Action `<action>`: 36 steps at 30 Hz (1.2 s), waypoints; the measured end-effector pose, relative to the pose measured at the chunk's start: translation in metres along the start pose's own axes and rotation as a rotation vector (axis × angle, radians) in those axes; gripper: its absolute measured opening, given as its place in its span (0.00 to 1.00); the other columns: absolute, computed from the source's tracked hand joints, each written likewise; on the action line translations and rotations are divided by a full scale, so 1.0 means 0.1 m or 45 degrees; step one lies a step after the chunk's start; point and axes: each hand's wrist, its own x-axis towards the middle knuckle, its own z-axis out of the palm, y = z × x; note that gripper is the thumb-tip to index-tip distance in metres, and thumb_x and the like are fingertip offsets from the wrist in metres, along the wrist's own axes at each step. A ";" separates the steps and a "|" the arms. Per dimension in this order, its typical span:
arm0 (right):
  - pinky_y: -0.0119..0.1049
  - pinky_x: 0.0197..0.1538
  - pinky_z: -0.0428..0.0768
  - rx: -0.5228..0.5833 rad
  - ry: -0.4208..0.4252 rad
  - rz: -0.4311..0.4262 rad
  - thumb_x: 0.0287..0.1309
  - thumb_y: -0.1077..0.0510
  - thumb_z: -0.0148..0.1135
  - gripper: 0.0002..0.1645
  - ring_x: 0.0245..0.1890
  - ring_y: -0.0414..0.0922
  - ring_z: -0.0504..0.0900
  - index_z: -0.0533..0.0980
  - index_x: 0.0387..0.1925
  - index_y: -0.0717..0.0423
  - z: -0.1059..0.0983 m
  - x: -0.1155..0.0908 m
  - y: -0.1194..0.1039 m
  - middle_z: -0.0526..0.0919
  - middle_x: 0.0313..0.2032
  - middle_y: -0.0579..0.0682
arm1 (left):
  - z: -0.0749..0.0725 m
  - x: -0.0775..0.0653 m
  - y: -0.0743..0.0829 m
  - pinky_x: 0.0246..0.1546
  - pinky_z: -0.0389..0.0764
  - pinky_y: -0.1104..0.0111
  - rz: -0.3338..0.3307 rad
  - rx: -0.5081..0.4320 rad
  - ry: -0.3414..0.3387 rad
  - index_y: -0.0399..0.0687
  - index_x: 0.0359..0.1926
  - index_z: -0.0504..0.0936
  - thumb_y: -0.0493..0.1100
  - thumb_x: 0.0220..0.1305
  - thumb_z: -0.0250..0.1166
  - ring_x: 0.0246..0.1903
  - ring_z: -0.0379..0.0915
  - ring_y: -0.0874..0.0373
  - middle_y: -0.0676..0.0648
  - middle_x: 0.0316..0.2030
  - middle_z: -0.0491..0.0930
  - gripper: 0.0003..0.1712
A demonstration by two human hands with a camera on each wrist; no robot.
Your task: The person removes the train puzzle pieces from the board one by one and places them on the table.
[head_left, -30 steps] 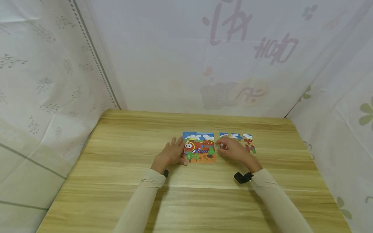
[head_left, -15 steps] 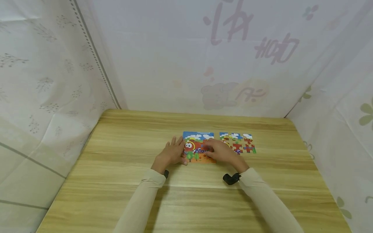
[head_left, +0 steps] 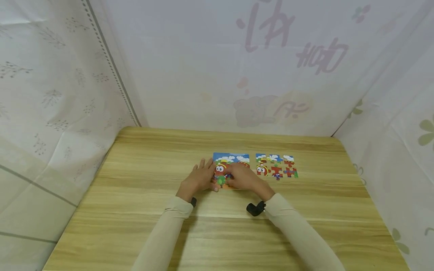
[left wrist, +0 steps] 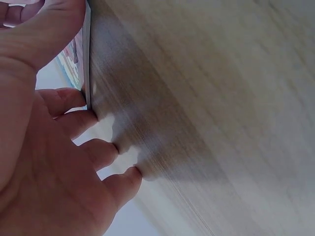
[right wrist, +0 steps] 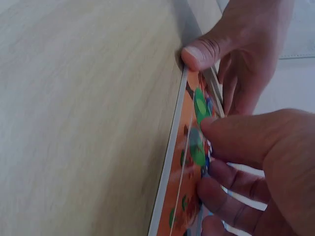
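R hand [head_left: 244, 177] has shifted left vs 1 s ago: was at the loose pcs, now over the puzzle board [head_left: 234, 155]. Face pc [head_left: 261, 170], prev under its fingers, now lies uncovered.

I see L hand [head_left: 199, 179] unmoved: fingers spread along the board's left edge, thumb at its near-left corner, some fingertips on the wooden table [head_left: 217, 237] per L wrist cam.

R hand: fingers bent, tips on/just above the train pic near the green trees [right wrist: 199, 101]; thumb & fingers look apart in R wrist cam. Can't tell if they pinch a pc.

Board lies flat, mid table, btwn hands. Loose pcs just right of it, 2 rows of 3: far row [head_left: 275, 158] sky/clouds; near row = face pc left, red pc [head_left: 276, 172] mid, red/green pc [head_left: 290, 172] right.

Also: light sleeves [head_left: 296, 231], black wrist cam [head_left: 255, 209] near R wrist, white printed backdrop [head_left: 190, 67] far side.
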 end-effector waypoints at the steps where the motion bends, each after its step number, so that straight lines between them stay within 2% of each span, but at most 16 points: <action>1: 0.42 0.47 0.76 -0.004 -0.010 0.011 0.59 0.60 0.65 0.12 0.42 0.43 0.78 0.84 0.45 0.51 0.00 0.01 -0.01 0.85 0.44 0.46 | 0.00 0.00 0.00 0.72 0.50 0.40 0.000 0.004 -0.005 0.39 0.77 0.50 0.61 0.56 0.68 0.76 0.34 0.34 0.36 0.78 0.43 0.59; 7: 0.42 0.46 0.76 0.009 -0.030 0.064 0.58 0.62 0.65 0.10 0.41 0.43 0.77 0.84 0.43 0.52 0.01 0.04 -0.05 0.84 0.43 0.47 | -0.01 -0.01 0.00 0.71 0.51 0.40 0.006 0.002 -0.002 0.38 0.77 0.51 0.61 0.56 0.68 0.76 0.35 0.33 0.36 0.78 0.43 0.58; 12: 0.43 0.48 0.77 0.032 -0.019 0.082 0.58 0.62 0.66 0.12 0.42 0.44 0.79 0.84 0.44 0.54 0.02 0.04 -0.05 0.84 0.44 0.48 | -0.01 -0.02 0.00 0.71 0.51 0.40 0.006 0.005 0.005 0.38 0.77 0.50 0.61 0.56 0.68 0.76 0.35 0.33 0.36 0.78 0.44 0.59; 21: 0.40 0.44 0.79 0.070 -0.007 0.098 0.58 0.63 0.67 0.12 0.40 0.43 0.79 0.78 0.44 0.53 0.04 0.03 -0.04 0.83 0.43 0.48 | 0.00 0.00 0.01 0.71 0.50 0.39 -0.008 -0.019 -0.002 0.38 0.77 0.50 0.60 0.56 0.69 0.76 0.34 0.34 0.36 0.78 0.42 0.59; 28: 0.40 0.43 0.81 0.056 0.067 0.075 0.62 0.62 0.65 0.07 0.39 0.43 0.82 0.79 0.42 0.53 0.06 0.02 -0.01 0.84 0.40 0.48 | -0.01 0.00 0.02 0.72 0.48 0.40 -0.025 -0.026 -0.012 0.39 0.78 0.48 0.60 0.55 0.69 0.76 0.33 0.35 0.37 0.78 0.41 0.60; 36: 0.34 0.39 0.80 0.048 0.142 0.097 0.65 0.60 0.63 0.04 0.34 0.37 0.81 0.81 0.40 0.50 0.09 0.02 -0.02 0.84 0.34 0.43 | 0.00 0.01 0.03 0.72 0.49 0.40 -0.027 -0.005 -0.013 0.39 0.78 0.48 0.61 0.56 0.69 0.76 0.33 0.35 0.37 0.78 0.42 0.60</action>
